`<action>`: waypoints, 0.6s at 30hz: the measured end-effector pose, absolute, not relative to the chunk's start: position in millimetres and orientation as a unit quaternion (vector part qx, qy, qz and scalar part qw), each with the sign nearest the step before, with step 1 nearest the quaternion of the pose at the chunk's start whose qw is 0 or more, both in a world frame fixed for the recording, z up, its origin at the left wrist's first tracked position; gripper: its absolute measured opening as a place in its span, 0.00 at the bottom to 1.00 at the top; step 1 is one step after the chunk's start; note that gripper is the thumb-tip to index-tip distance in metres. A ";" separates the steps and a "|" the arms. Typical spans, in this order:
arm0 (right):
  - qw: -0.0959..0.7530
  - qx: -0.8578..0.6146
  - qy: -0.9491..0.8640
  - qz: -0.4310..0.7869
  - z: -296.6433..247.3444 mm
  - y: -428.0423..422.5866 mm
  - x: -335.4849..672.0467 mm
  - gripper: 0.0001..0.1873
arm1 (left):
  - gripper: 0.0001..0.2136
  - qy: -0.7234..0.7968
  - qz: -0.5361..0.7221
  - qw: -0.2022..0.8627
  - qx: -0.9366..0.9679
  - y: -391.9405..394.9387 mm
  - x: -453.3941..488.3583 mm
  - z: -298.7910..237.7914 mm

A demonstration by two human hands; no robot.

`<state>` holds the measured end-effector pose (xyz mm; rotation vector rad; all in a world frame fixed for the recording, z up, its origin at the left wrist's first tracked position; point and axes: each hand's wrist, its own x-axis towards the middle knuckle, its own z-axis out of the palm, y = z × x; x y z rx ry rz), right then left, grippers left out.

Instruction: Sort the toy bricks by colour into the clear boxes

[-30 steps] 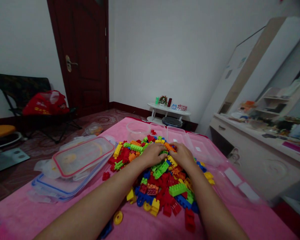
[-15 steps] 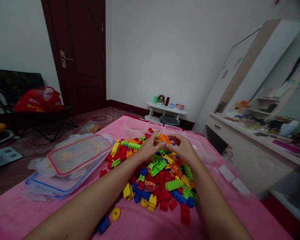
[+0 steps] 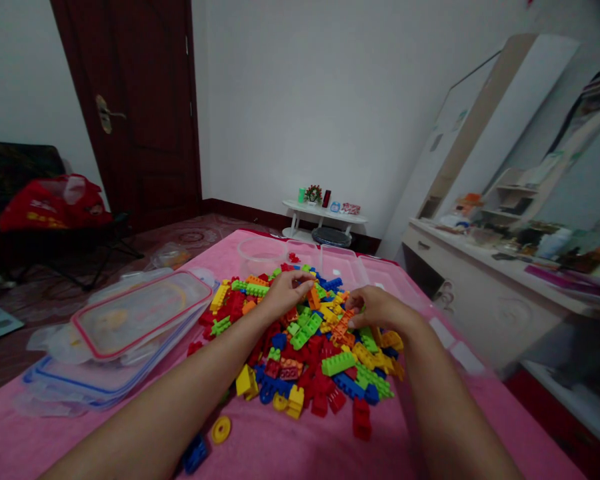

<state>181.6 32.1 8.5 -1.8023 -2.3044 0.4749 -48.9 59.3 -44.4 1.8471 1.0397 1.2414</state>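
A heap of toy building bricks [image 3: 310,327] in red, yellow, green, blue and orange lies before me. My left hand [image 3: 287,292] is over the far middle of the heap, its fingers closed at an orange building brick [image 3: 313,297] that hangs by the thumb. To the right, my right hand [image 3: 377,308] reaches into the heap with fingers curled but apart. Its fingertips are at an orange, branching toy piece [image 3: 344,328]; its palm side is partly hidden. Nearer me lie a yellow ring [image 3: 221,430] and a blue brick [image 3: 195,454].
Clear tubs [image 3: 340,263] stand behind the heap, one with red pieces in it. Container lids [image 3: 145,310] are stacked at left on the pink cloth [image 3: 280,453]. Beyond the right edge stands a dresser [image 3: 490,287]; a low white table [image 3: 325,212] is farther back.
My hands, close together before, have moved apart. The orange brick between them is now at my left hand, while my right hand has lowered to the heap's right side. The view has shifted slightly.
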 end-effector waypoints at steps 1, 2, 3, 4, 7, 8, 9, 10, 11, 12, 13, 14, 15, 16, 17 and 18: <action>0.084 -0.613 -0.771 0.150 7.3 31.9 178.0 0.15 | 0.14 0.399 0.476 0.327 0.712 58.3 -49.0 -43.6; 0.083 -0.617 -0.770 0.142 7.4 31.4 175.1 0.14 | 0.14 0.401 0.478 0.317 0.715 57.6 -49.0 -42.9; 0.085 -0.617 -0.770 0.139 8.7 30.6 173.3 0.13 | 0.14 0.403 0.481 0.305 0.717 57.0 -48.7 -42.4; 0.089 -0.613 -0.772 0.143 10.9 29.6 172.6 0.12 | 0.14 0.405 0.485 0.291 0.718 56.5 -48.2 -41.9; 0.122 -0.583 -0.781 0.188 20.3 26.2 173.9 0.09 | 0.14 0.403 0.498 0.255 0.724 54.0 -45.5 -39.4; 0.140 -0.570 -0.784 0.202 23.4 25.3 174.0 0.09 | 0.14 0.398 0.501 0.249 0.727 52.5 -44.2 -37.7; 0.161 -0.556 -0.787 0.213 26.0 24.7 173.3 0.08 | 0.14 0.390 0.502 0.246 0.731 50.5 -42.9 -35.4; 0.186 -0.546 -0.788 0.217 28.0 24.4 171.8 0.08 | 0.13 0.382 0.503 0.248 0.735 48.3 -41.5 -32.8; 0.215 -0.536 -0.787 0.216 29.4 24.4 169.3 0.08 | 0.13 0.372 0.502 0.252 0.739 45.8 -40.0 -29.9; 0.245 -0.527 -0.786 0.211 30.0 24.6 166.0 0.08 | 0.13 0.363 0.502 0.260 0.741 43.3 -38.6 -27.0; 0.273 -0.517 -0.784 0.208 29.8 25.0 162.1 0.09 | 0.13 0.354 0.500 0.270 0.743 40.9 -37.2 -24.2; 0.297 -0.506 -0.783 0.204 29.1 25.5 157.8 0.09 | 0.13 0.348 0.497 0.281 0.743 38.8 -35.9 -21.8; 0.316 -0.496 -0.783 0.202 27.7 25.9 153.1 0.09 | 0.13 0.344 0.495 0.292 0.743 37.1 -34.8 -20.0; 0.329 -0.486 -0.784 0.201 26.0 26.4 148.4 0.10 | 0.13 0.341 0.493 0.303 0.741 36.1 -34.0 -18.6; 0.338 -0.479 -0.785 0.199 23.9 26.9 143.6 0.10 | 0.13 0.339 0.493 0.311 0.739 35.6 -33.4 -17.8; 0.346 -0.476 -0.785 0.196 21.7 27.3 139.1 0.09 | 0.14 0.338 0.495 0.315 0.735 35.5 -33.1 -17.4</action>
